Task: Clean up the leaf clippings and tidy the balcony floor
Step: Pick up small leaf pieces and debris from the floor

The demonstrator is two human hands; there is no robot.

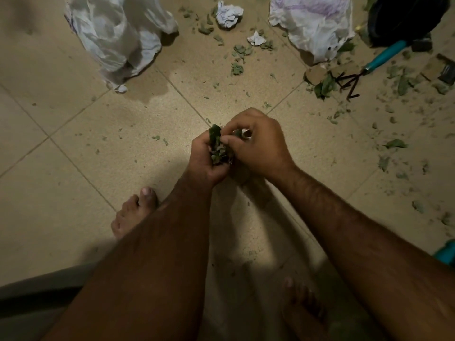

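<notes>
While the left hand point(205, 159) curls round a crumpled wad of dark green leaf clippings point(217, 150), the right hand point(257, 146) pinches the wad's upper edge with bent fingertips. Beyond, torn leaf bits point(237, 68) litter speckled beige tiles point(110, 134) near wrinkled white plastic bags point(118, 33) and a teal-handled rake point(379, 60).

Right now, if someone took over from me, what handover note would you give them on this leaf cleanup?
Left hand grips a bunch of leaf clippings; right hand pinches at the same bunch.
Done: one handful gathered, not yet bagged.
Left: loose clippings litter the tiles, thickest at right and at top centre near the crumpled paper.
A white plastic left bag and right bag lie at the top.
The teal-handled hand rake lies on the floor at right, probably to be put away.
</notes>
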